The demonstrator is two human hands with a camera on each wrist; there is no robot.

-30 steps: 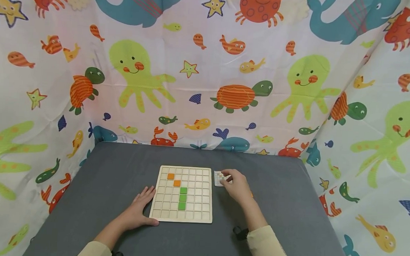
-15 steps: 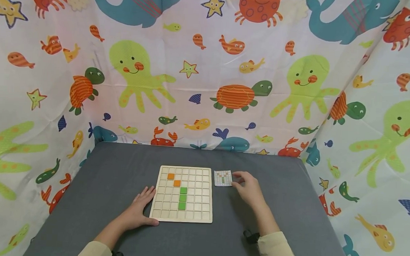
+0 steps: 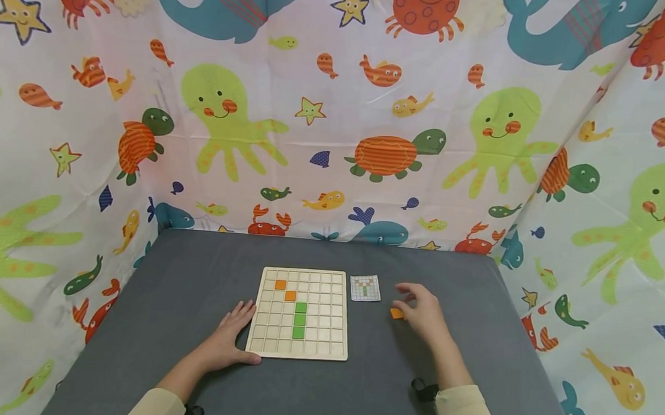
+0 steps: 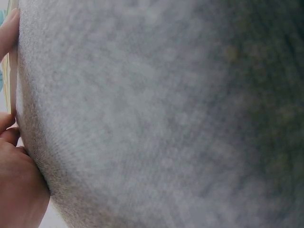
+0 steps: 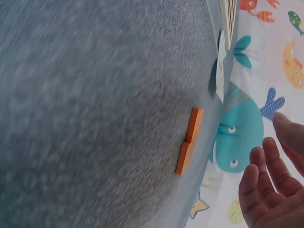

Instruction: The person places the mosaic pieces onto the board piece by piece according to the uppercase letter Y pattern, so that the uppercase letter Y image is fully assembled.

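A wooden grid board [image 3: 326, 349] lies on the grey table. Two orange tiles [image 3: 280, 285] sit diagonally in its upper left, and three green tiles [image 3: 299, 319] form a column below them. My left hand [image 3: 223, 339] rests at the board's left edge, fingers spread and thumb at the near corner. To the right, my right hand [image 3: 425, 314] is over loose orange tiles [image 3: 397, 314], which it partly hides in the head view. Two of these orange pieces [image 5: 194, 126] lie touching in the right wrist view, apart from the loosely bent fingers [image 5: 273, 175], which hold nothing.
A small card [image 3: 365, 288] printed with a coloured grid lies just right of the board. Behind the table [image 3: 207, 258] hangs a curtain [image 3: 334, 170] with sea-animal prints, which also closes in both sides.
My right hand has moved right from the pattern card to the loose orange tiles, uncovering the card. The left hand stays at the board's edge; tiles on the board are unchanged.
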